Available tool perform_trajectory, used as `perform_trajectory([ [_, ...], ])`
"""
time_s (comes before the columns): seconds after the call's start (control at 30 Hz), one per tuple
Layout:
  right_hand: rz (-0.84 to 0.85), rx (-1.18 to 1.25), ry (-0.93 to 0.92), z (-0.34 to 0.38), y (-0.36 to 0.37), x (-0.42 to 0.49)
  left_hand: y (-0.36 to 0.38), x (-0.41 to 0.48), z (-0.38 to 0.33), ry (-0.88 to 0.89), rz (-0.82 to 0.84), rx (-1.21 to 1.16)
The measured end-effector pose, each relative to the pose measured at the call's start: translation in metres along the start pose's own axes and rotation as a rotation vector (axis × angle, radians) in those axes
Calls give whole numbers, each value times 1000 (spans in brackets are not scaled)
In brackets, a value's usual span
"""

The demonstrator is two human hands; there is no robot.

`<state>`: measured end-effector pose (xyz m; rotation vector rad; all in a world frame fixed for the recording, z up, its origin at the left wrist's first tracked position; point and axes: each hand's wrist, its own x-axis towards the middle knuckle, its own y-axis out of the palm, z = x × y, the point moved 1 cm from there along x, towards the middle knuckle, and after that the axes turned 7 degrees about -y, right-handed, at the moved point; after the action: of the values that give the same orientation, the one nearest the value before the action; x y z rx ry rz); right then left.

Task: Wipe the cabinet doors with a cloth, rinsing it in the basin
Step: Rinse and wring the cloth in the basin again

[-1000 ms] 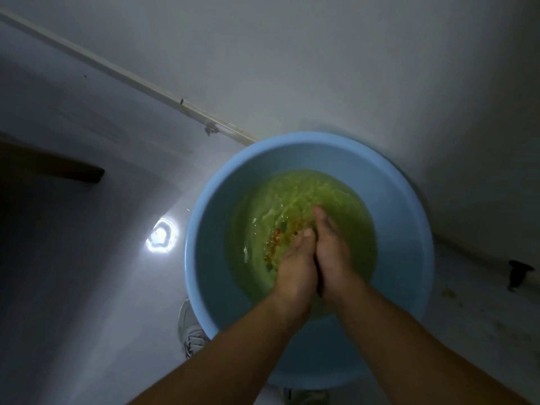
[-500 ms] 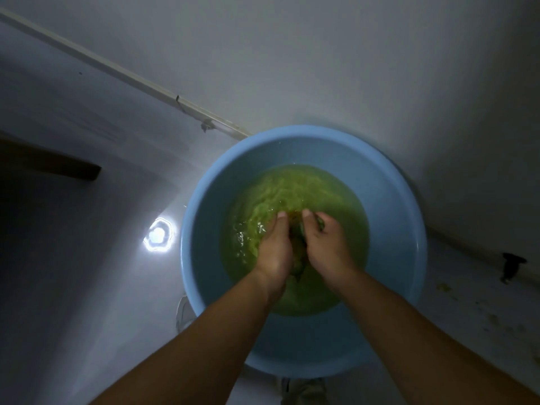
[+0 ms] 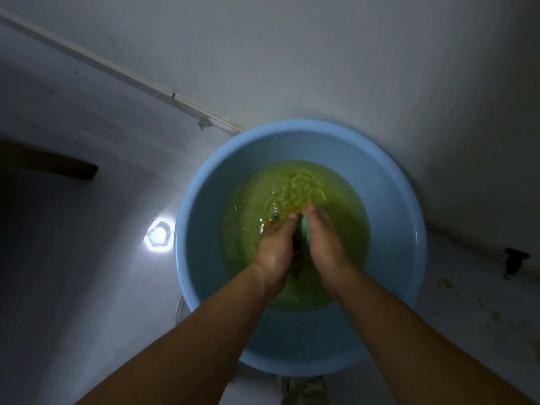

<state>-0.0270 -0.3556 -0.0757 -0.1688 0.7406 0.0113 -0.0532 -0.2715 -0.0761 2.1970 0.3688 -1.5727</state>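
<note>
Cloth [image 3: 301, 233]: one item, mostly sunk in the basin [image 3: 204, 200], only a green fold with orange flecks showing between your palms. Held by both hands, left hand [image 3: 276, 252] and right hand [image 3: 325, 248] pressed side by side, fingers [image 3: 292, 219] curled in and closed on the cloth. You hold it low, below the rim, probably so the squeezing happens under water and splashes stay inside. Water [image 3: 254, 206]: yellow-green and cloudy, rippled just ahead of your fingers, filling only the lower part of the basin. Basin: light blue, round, set on the floor [image 3: 87, 287] close against the wall [image 3: 321, 54], likely to keep it out of your path. Bright light reflection [image 3: 157, 236] on the floor just beside the basin's left rim. Cabinet doors: not in view. Step in hand, by my judgement: rinsing, wringing still to come.
</note>
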Motion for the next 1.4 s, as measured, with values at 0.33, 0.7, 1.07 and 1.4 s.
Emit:
perform_trajectory([
  [0.33,-109,-302,-122,-7,-24,31,-31,26,-21,269,-315,336],
  [0.7,106,-338,146,-22,2,33,-34,32,-13,85,-370,574],
  [1.07,81,340,201,-1,-6,-4,5,-11,-20,222,-252,166],
  [1.4,75,409,139,0,15,-20,22,-22,-9,218,-131,94],
])
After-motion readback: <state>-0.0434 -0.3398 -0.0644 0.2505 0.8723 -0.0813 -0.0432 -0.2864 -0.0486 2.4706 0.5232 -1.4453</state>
